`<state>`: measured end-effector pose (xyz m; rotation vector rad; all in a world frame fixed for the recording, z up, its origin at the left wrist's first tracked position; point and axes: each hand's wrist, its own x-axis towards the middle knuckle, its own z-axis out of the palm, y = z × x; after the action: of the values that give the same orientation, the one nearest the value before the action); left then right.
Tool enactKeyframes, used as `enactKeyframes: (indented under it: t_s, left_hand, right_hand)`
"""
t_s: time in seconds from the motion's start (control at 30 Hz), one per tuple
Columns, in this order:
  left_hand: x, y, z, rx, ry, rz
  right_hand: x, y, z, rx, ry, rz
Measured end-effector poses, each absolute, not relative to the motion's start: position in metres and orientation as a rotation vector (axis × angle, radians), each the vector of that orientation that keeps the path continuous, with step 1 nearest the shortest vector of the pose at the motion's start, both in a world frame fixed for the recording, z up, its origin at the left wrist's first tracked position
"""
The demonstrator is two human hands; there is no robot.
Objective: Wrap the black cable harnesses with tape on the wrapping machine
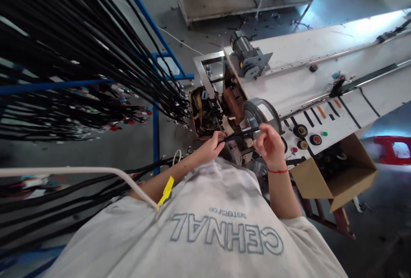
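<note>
A thin black cable or strip (240, 134) stretches between my two hands in front of my body. My left hand (212, 147) pinches its left end between thumb and fingers. My right hand (270, 143), with a red string at the wrist, grips the other end with curled fingers. Just behind the strip stands a large grey reel (266, 113), partly covered by my right hand. An open box (195, 117) with dark contents sits beyond my left hand.
Black cable bundles (128, 51) hang over a blue rack (156, 137) at left. At right, a white workbench (298, 85) carries a motor (245, 53), tape rolls (300, 131) and strips. A cardboard box (348, 179) stands below it. A white tube (96, 170) crosses low left.
</note>
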<state>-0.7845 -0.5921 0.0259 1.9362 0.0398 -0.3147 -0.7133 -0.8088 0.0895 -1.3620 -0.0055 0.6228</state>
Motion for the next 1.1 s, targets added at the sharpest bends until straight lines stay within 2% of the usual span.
enactKeyframes:
  t_s: [0.07,0.13,0.27,0.37,0.5,0.63,0.73,0.87,1.0,1.1]
  left_hand:
    - [-0.789,-0.592,0.028,1.913,0.062,-0.313]
    - [-0.793,-0.591,0.032,1.895,0.077,-0.322]
    - [-0.797,-0.591,0.037,1.868,0.077,-0.348]
    - [-0.797,-0.592,0.041,1.836,0.074,-0.326]
    - [-0.794,-0.588,0.050,1.860,0.015,-0.383]
    - [-0.787,-0.580,0.060,1.951,-0.178,-0.695]
    - [-0.772,-0.586,0.062,1.973,-0.239,-0.815]
    - [-0.750,-0.614,0.055,2.148,-0.399,-0.829]
    - [-0.747,-0.636,0.046,2.508,-0.508,-0.675]
    - [-0.754,-0.638,0.055,2.522,-0.519,-0.693]
  right_hand:
    - [-0.719,-0.812,0.077,-1.411,0.001,0.892]
    - [-0.726,-0.801,0.051,-1.388,0.023,1.019]
    - [-0.730,-0.767,0.001,-1.291,-0.011,0.920]
    - [-0.731,-0.767,-0.012,-1.433,-0.088,0.926]
    - [-0.732,-0.796,-0.004,-1.518,-0.091,1.061]
    - [-0.727,-0.804,0.012,-1.403,-0.181,1.184]
    - [-0.725,-0.801,0.020,-1.478,-0.267,1.174]
    - [-0.738,-0.807,0.026,-1.691,-0.268,1.081]
    - [-0.757,-0.805,0.033,-2.114,-0.238,0.905]
    - [-0.764,-0.801,0.030,-2.396,-0.228,0.762]
